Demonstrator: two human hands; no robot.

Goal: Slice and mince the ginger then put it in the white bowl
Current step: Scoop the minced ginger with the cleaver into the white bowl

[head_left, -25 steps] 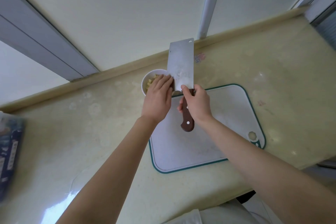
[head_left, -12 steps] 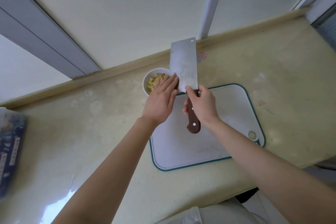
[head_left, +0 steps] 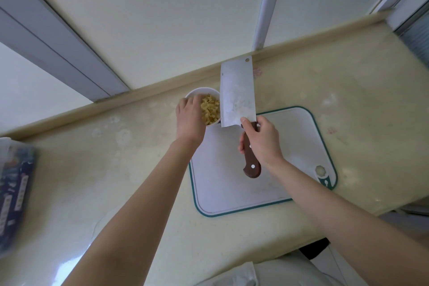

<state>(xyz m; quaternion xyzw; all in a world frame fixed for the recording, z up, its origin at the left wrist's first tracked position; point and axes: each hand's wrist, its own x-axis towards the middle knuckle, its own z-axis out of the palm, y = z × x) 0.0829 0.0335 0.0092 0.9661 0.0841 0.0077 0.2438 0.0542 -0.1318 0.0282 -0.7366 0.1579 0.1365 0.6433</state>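
The right hand (head_left: 263, 140) is gripping the cleaver (head_left: 236, 95) by its brown handle, holding the blade over the cutting board's (head_left: 232, 183) far edge beside the white bowl (head_left: 197, 91) of minced ginger (head_left: 210, 109), whose left rim the left hand (head_left: 189, 118) is covering.

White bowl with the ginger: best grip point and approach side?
Take the bowl by its left wall, just under the rim, coming in from the left. It stands upright with ginger in it, so keep it level. The cleaver held by the right hand covers its right edge, and the cutting board lies at its near right. The left hand is at the free left side.
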